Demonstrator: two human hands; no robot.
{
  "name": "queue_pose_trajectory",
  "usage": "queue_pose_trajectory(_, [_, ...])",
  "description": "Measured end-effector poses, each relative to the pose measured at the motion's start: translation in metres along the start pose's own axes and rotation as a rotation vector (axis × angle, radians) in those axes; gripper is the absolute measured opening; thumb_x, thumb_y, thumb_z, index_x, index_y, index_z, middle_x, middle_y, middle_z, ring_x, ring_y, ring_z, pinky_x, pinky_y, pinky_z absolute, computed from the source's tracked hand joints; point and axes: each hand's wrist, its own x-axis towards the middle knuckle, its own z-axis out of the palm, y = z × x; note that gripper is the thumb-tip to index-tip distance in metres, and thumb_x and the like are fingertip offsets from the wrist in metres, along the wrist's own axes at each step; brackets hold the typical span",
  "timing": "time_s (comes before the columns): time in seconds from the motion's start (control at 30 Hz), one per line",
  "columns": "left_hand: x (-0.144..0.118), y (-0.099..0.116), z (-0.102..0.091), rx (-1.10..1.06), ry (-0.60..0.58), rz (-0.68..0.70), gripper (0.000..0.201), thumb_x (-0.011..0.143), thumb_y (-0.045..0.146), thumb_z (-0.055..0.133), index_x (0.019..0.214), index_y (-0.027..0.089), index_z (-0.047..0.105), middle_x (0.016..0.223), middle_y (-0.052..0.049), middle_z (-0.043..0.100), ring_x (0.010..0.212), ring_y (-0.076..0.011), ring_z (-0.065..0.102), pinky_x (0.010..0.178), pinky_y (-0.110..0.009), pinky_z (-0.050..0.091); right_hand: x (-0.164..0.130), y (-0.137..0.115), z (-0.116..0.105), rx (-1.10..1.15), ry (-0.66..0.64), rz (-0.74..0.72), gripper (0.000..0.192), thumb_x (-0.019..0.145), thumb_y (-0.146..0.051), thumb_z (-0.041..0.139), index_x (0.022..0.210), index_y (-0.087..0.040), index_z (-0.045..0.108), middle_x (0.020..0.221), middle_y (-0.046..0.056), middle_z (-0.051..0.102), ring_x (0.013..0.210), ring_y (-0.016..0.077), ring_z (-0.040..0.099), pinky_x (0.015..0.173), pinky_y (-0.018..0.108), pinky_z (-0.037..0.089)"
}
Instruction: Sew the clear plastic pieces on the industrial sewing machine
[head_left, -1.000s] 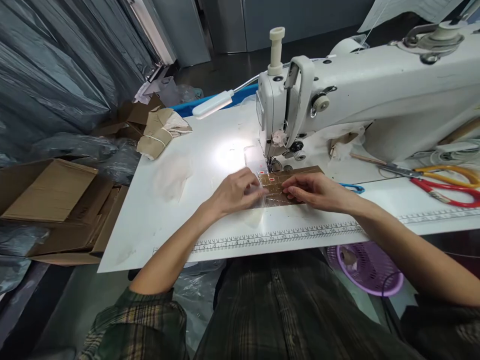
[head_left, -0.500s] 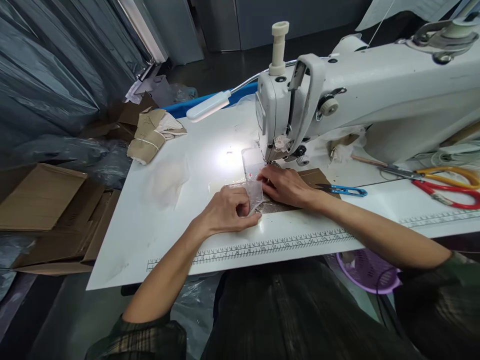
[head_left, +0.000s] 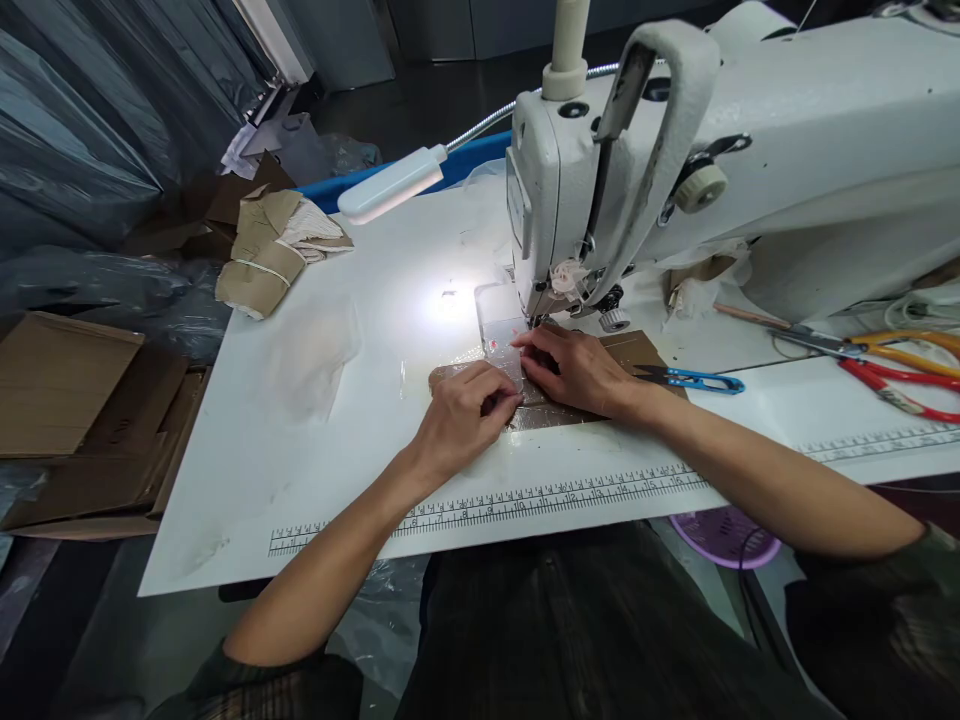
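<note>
Right hand [head_left: 571, 370] shifted leftward, one sewing machine [head_left: 541, 190]

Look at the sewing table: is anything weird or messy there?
Yes, a bit: a crumpled pale scrap is bunched low on the machine, odd against its smooth casing. The table has smudges near its close left corner. Nothing looks plainly spilled or broken.

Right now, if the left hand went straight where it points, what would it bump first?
Probably the right hand, which is just ahead of the left hand; how high each sits is hard to judge from this view.
</note>
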Motion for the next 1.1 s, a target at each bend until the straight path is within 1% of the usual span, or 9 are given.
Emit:
queue_pose_trajectory(0.07, [-0.001,0.0,-0.005,-0.122,0.013,-0.125,0.007,0.084,0.022,0.064,0.078,0.019,0.063,0.074,0.0,0.066,0.065,-0.0116,0.059,0.064,-0.028,0.051,0.0,-0.001,-0.004,0.052,0.003,0.024,0.027,0.089,-0.025,0.048,0.11,-0.013,0.06,0.096,0.01,0.065,0.075,0.0178,0.057,0.068,0.031,0.044])
queue_pose_trajectory(0.17, [-0.003,-0.002,-0.008,-0.352,0.023,-0.296,0.009,0.083,0.025,0.066,0.085,0.018,0.061,0.076,-0.002,0.069,0.065,-0.0112,0.062,0.059,-0.025,0.052,0.0,-0.005,-0.01,0.123,-0.014,0.037,0.021,0.087,-0.024,0.051,0.102,-0.014,0.061,0.086,0.007,0.064,0.068,0.015,0.054,0.064,0.029,0.042])
queue_pose_trajectory(0.23, [-0.002,-0.003,-0.008,-0.475,0.022,-0.366,0.014,0.081,0.027,0.068,0.086,0.018,0.059,0.081,-0.003,0.07,0.068,-0.0107,0.064,0.06,-0.023,0.054,-0.001,-0.009,-0.013,0.18,-0.052,0.037,0.016,0.085,-0.024,0.053,0.095,-0.015,0.061,0.075,0.003,0.062,0.063,0.0128,0.052,0.06,0.027,0.04])
queue_pose_trajectory(0.3, [-0.001,-0.005,-0.007,-0.569,0.03,-0.42,0.018,0.079,0.027,0.07,0.086,0.018,0.057,0.084,-0.004,0.071,0.071,-0.0108,0.065,0.064,-0.023,0.056,-0.003,-0.013,-0.014,0.242,-0.088,0.038,0.015,0.085,-0.025,0.055,0.092,-0.015,0.062,0.068,0.0,0.059,0.059,0.0111,0.051,0.058,0.026,0.039])
queue_pose_trajectory(0.43, [0.002,-0.007,-0.007,-0.708,0.038,-0.508,0.026,0.076,0.026,0.074,0.091,0.019,0.054,0.086,-0.004,0.073,0.076,-0.0125,0.069,0.07,-0.026,0.059,-0.006,-0.018,-0.012,0.272,-0.123,0.046,0.018,0.087,-0.027,0.056,0.094,-0.014,0.066,0.066,-0.001,0.061,0.058,0.0104,0.052,0.057,0.026,0.038])
queue_pose_trajectory(0.6, [0.004,-0.006,-0.01,-0.771,0.047,-0.555,0.03,0.074,0.023,0.075,0.095,0.019,0.053,0.085,-0.004,0.074,0.075,-0.0126,0.07,0.07,-0.027,0.059,-0.008,-0.019,-0.007,0.192,-0.106,0.031,0.019,0.088,-0.028,0.055,0.09,-0.014,0.068,0.072,0.003,0.065,0.062,0.0124,0.054,0.059,0.028,0.037])
queue_pose_trajectory(0.83, [0.004,-0.005,-0.007,-0.762,0.056,-0.554,0.032,0.073,0.023,0.076,0.096,0.018,0.055,0.084,-0.004,0.074,0.074,-0.0137,0.07,0.07,-0.028,0.059,-0.009,-0.02,-0.003,0.104,-0.091,0.004,0.022,0.089,-0.03,0.051,0.089,-0.015,0.067,0.08,0.006,0.068,0.068,0.0156,0.058,0.062,0.03,0.037])
queue_pose_trajectory(1.0, [0.002,-0.002,-0.006,-0.757,0.04,-0.543,0.04,0.072,0.022,0.076,0.104,0.017,0.053,0.086,-0.004,0.075,0.074,-0.0134,0.071,0.071,-0.027,0.059,-0.009,-0.024,0.0,-0.003,-0.082,0.013,0.017,0.087,-0.027,0.05,0.083,-0.016,0.062,0.078,0.007,0.064,0.066,0.0161,0.053,0.061,0.031,0.033])
queue_pose_trajectory(1.1, [0.001,-0.001,-0.005,-0.764,0.031,-0.533,0.045,0.071,0.023,0.077,0.107,0.017,0.052,0.088,-0.005,0.075,0.077,-0.0143,0.071,0.075,-0.029,0.059,-0.009,-0.025,0.001,-0.019,-0.08,-0.026,0.015,0.087,-0.026,0.047,0.079,-0.017,0.056,0.075,0.007,0.06,0.065,0.0157,0.049,0.061,0.031,0.031])
